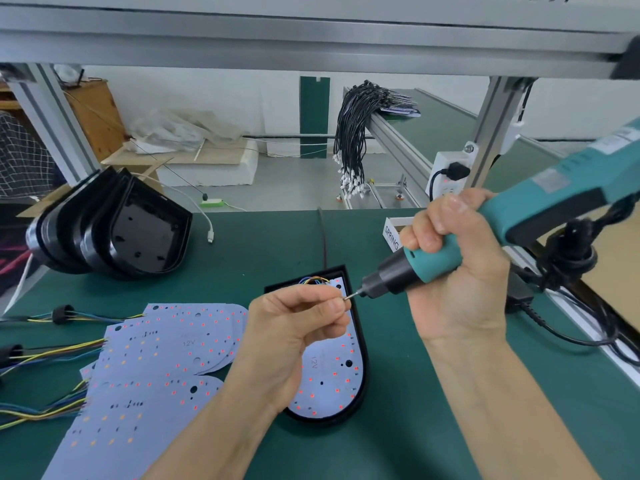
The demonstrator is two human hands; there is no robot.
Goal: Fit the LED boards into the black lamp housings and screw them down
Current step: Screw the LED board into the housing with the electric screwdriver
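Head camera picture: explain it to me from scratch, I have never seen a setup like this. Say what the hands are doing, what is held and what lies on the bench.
There is no machine here, only a person at work. The single picture comes from a camera worn on the head, looking forward and down at both hands over a green bench.

The right hand grips a teal electric screwdriver, tilted so its bit points left. The left hand pinches a small screw at the bit's tip.

Under the hands lies a black lamp housing with a white LED board seated inside it; coloured wires show at its far end.

To the left lie loose LED boards with wire tails, and behind them a stack of empty housings. Further back, a bundle of black cables hangs over a rail.
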